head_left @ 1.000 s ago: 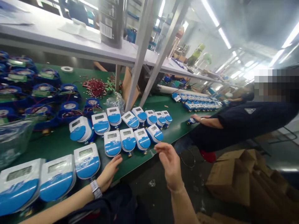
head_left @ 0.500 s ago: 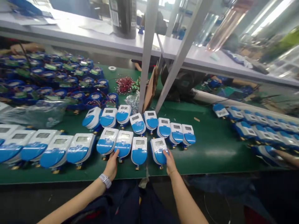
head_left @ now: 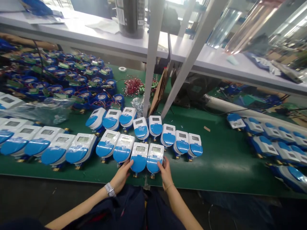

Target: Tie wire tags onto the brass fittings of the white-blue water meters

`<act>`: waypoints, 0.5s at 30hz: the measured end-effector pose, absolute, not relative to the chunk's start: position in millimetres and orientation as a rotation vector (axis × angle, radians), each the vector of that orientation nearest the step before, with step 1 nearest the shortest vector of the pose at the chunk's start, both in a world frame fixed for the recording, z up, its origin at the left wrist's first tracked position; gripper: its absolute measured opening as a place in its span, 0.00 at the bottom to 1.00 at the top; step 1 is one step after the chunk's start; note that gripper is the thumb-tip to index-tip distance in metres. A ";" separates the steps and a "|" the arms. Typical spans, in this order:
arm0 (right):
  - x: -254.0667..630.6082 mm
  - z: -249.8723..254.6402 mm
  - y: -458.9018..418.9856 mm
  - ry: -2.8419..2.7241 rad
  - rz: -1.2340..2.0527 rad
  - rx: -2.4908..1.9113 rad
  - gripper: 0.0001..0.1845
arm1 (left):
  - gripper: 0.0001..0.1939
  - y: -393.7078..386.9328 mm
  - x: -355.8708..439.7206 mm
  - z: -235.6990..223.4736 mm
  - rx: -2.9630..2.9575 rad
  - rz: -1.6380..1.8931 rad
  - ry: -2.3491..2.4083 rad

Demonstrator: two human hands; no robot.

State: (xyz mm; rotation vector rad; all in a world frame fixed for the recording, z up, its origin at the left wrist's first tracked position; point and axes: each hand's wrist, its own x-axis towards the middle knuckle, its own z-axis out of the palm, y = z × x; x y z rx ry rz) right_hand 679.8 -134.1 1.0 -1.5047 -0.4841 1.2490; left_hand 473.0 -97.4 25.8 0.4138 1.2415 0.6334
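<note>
Two white-and-blue meters stand side by side at the near edge of the green bench. My left hand (head_left: pixel 123 175), a watch on its wrist, holds the left meter (head_left: pixel 139 157) by its lower left edge, fingers curled against it. The lower right corner of the right meter (head_left: pixel 154 158) is gripped by my right hand (head_left: pixel 165 172). Further such meters (head_left: pixel 115 148) line up to the left in the same row, and a second row of meters (head_left: pixel 155 126) stands just behind.
Several blue open meter bodies with wiring (head_left: pixel 69 83) fill the far left. A clear plastic bag (head_left: pixel 40 110), a pile of red parts (head_left: pixel 132 86), white frame posts (head_left: pixel 151 60) and a shelf (head_left: pixel 96 36) stand behind. More meters (head_left: pixel 268 140) lie at right.
My head has turned back to the bench from the person at right. Both hands have reached the front-row meters and drawn two of them together, nearer the edge.
</note>
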 end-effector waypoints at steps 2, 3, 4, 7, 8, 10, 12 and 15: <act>681.1 1.4 -131.1 -0.421 1.290 -1.508 0.39 | 0.27 -91.9 485.1 18.9 0.481 0.712 1.203; 681.3 1.3 -130.1 -0.401 1.301 -1.504 0.39 | 0.28 -90.3 488.6 15.5 0.507 0.735 1.188; 681.2 1.1 -129.8 -0.389 1.305 -1.496 0.39 | 0.29 -89.3 490.1 12.7 0.534 0.745 1.177; 681.2 -0.3 -135.2 -0.374 1.328 -1.463 0.38 | 0.33 -89.3 484.6 9.4 0.635 0.712 1.169; 681.6 -0.5 -139.8 -0.367 1.340 -1.451 0.37 | 0.34 -90.4 480.8 9.7 0.672 0.681 1.161; 684.2 0.1 -153.7 -0.348 1.364 -1.427 0.36 | 0.36 -94.9 474.1 10.6 0.740 0.592 1.145; 690.6 1.9 -172.9 -0.309 1.380 -1.400 0.34 | 0.37 -103.6 472.9 10.9 0.798 0.496 1.121; 712.2 4.5 -206.2 -0.224 1.364 -1.375 0.30 | 0.34 -121.4 490.8 9.1 0.868 0.394 1.056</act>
